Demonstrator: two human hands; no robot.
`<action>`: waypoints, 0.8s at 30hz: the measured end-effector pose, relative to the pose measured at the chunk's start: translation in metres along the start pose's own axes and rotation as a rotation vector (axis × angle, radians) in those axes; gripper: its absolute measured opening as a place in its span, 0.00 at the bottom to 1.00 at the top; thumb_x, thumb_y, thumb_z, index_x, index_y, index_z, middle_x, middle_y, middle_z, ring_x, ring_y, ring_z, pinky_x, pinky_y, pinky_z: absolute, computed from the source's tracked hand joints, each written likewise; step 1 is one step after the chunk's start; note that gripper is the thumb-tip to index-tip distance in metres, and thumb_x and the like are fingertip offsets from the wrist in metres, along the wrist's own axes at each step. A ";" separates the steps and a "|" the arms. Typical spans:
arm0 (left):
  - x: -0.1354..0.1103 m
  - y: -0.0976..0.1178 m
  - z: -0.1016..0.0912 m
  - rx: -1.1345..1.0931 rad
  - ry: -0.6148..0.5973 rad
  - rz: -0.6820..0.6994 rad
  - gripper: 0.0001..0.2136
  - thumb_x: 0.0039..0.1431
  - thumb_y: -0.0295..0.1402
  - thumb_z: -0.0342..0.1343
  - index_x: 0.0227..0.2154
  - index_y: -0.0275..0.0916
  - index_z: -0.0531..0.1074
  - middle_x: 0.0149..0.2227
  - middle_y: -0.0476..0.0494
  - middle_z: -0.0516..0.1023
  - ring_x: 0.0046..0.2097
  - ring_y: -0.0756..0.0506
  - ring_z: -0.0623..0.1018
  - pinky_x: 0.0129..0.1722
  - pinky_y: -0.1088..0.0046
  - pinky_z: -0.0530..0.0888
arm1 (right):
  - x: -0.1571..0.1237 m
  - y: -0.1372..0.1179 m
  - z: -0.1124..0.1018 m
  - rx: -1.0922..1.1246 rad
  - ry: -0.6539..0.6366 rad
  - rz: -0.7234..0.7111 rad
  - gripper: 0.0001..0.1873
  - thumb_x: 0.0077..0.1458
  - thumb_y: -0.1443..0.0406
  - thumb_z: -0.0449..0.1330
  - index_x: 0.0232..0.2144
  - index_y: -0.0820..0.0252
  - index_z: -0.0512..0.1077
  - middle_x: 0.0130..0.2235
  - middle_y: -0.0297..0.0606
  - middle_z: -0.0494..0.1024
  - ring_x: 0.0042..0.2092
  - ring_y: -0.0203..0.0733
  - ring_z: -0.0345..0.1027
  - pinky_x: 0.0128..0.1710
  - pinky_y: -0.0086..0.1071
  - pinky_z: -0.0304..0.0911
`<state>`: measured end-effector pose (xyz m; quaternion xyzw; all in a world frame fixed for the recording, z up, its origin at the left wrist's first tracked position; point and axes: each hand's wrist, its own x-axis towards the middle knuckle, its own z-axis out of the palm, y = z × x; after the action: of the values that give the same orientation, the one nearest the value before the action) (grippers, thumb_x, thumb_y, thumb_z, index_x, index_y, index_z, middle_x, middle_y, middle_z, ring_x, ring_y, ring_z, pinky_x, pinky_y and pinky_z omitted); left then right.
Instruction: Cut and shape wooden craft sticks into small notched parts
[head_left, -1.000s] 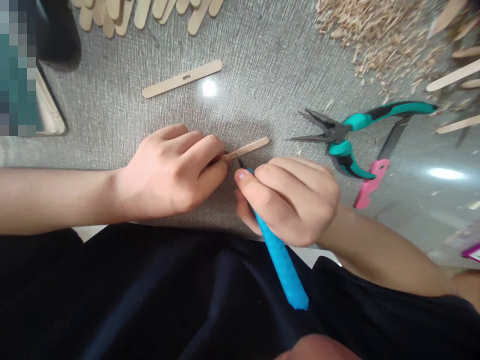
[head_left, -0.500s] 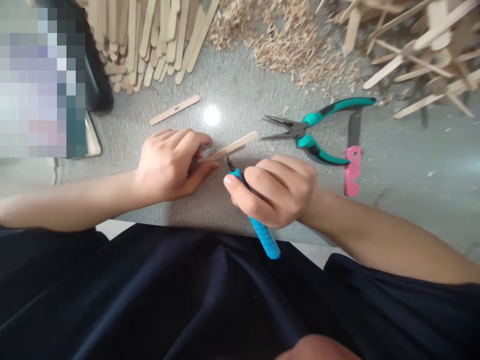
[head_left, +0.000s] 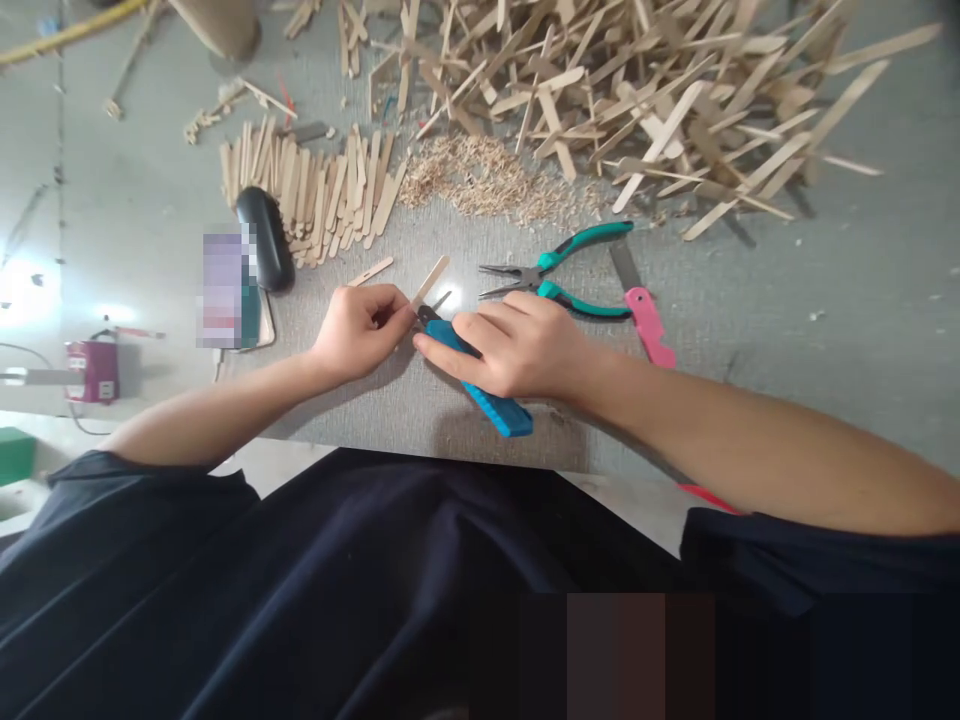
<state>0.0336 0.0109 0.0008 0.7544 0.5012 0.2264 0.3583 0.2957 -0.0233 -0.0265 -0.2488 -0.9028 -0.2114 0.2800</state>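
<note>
My left hand [head_left: 358, 330] is closed on one end of a flat wooden stick [head_left: 430, 281], which points up and to the right off the grey mat [head_left: 420, 400]. My right hand [head_left: 510, 348] grips a craft knife with a blue handle [head_left: 484, 392]. Its short dark blade [head_left: 437, 303] lies beside the stick, just right of my left fingertips. Both hands rest on the mat close together.
Teal-handled long-nose pliers [head_left: 559, 272] and a pink-handled cutter [head_left: 645, 320] lie right of my hands. A slotted stick [head_left: 370, 271] lies above my left hand. Behind are a row of sticks [head_left: 315, 190], wood shavings [head_left: 495, 185], a big loose stick heap [head_left: 645, 90], and a black case [head_left: 264, 235] at left.
The view has pulled back and up, showing far more of the table. The stick has been lifted to a steeper tilt, and the knife blade now sits beside it rather than under it.
</note>
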 end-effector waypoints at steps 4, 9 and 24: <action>0.011 0.006 0.006 -0.113 0.145 -0.074 0.17 0.62 0.33 0.67 0.19 0.41 0.72 0.19 0.51 0.72 0.25 0.52 0.65 0.29 0.69 0.59 | -0.001 0.002 0.003 -0.005 -0.067 0.096 0.15 0.79 0.65 0.63 0.59 0.44 0.85 0.32 0.31 0.74 0.30 0.37 0.56 0.35 0.41 0.46; 0.024 0.003 0.027 -0.201 0.264 -0.086 0.19 0.67 0.35 0.65 0.21 0.42 0.68 0.21 0.52 0.71 0.25 0.52 0.66 0.29 0.70 0.62 | -0.008 0.012 0.005 0.139 0.104 0.218 0.19 0.77 0.70 0.62 0.59 0.44 0.86 0.33 0.30 0.76 0.30 0.35 0.53 0.34 0.37 0.46; 0.014 -0.006 0.029 -0.488 0.280 -0.079 0.25 0.74 0.60 0.67 0.32 0.43 0.81 0.22 0.49 0.78 0.23 0.50 0.74 0.27 0.69 0.73 | -0.001 0.005 0.009 0.256 -0.258 0.258 0.20 0.80 0.69 0.56 0.58 0.51 0.88 0.32 0.35 0.75 0.34 0.40 0.59 0.37 0.39 0.52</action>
<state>0.0555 0.0168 -0.0226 0.5872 0.5054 0.4281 0.4653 0.2959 -0.0156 -0.0329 -0.3497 -0.9112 -0.0237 0.2165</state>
